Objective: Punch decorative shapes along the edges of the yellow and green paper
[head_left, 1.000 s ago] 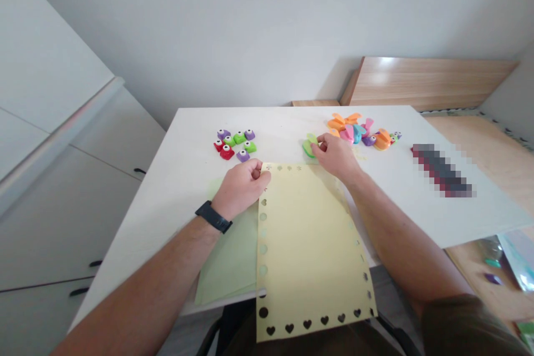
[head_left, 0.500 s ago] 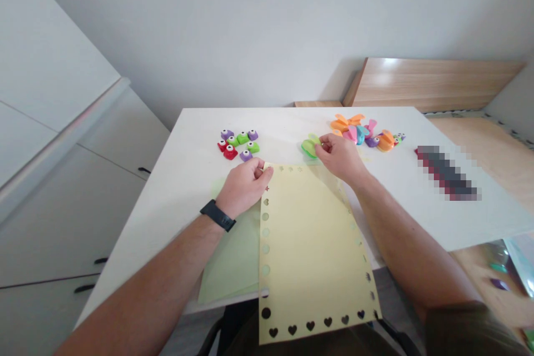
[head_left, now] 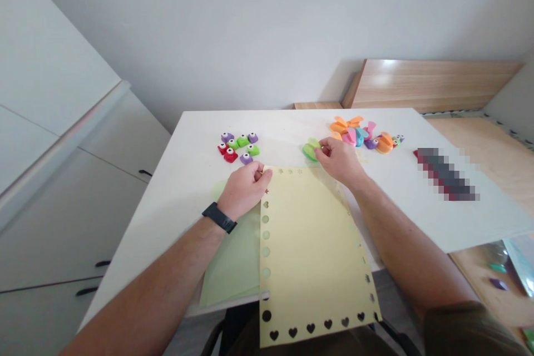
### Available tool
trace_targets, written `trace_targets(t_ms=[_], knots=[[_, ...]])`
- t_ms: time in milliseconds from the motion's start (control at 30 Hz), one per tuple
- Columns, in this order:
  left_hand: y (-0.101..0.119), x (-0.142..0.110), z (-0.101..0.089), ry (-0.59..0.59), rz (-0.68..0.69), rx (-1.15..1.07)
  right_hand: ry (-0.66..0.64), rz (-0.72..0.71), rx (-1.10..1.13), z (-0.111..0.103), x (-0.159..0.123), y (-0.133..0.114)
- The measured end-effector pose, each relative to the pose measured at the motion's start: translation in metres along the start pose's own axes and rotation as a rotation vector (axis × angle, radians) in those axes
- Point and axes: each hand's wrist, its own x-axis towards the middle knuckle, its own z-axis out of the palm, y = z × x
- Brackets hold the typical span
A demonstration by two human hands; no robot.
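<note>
At the top left corner of the yellow sheet (head_left: 308, 250), seen in the head view, the left hand (head_left: 242, 190) has its thumb and fingers pinched together on the paper. Right of those fingertips, at the sheet's top edge, the right hand (head_left: 342, 162) has its fingers closed on the side of a green punch (head_left: 310, 150); I can't tell whether the paper's edge sits inside it. Below both sets of fingers, the sheet hangs past the white table (head_left: 167, 189), with holes along its borders, hearts at the bottom. Under the left wrist lie pale green sheets (head_left: 233, 267). Small punches (head_left: 230, 157) cluster just beyond the left fingers; larger colourful punches (head_left: 384, 144) lie beyond the right ones.
</note>
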Motion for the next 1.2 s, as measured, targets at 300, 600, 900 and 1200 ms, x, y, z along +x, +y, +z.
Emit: trace_targets(t_ms=[300,600,900,1200], knots=[[-0.0029,0.0016,0.0000,-0.012,0.000,-0.006,0.013,0.008,-0.015,-0.0002,0.0003,0.0028],[-0.0016,0.0001,0.0006,-0.003,-0.008,-0.018,-0.015,0.046,-0.034,0.0005,0.0009,0.0028],[-0.0034,0.0005,0.0020,0.014,0.000,-0.022,-0.002,0.000,-0.058,0.0018,-0.0021,0.0035],[-0.0036,-0.0002,0.0012,-0.010,-0.019,-0.043,0.000,-0.010,-0.086,0.0040,-0.0016,0.0019]])
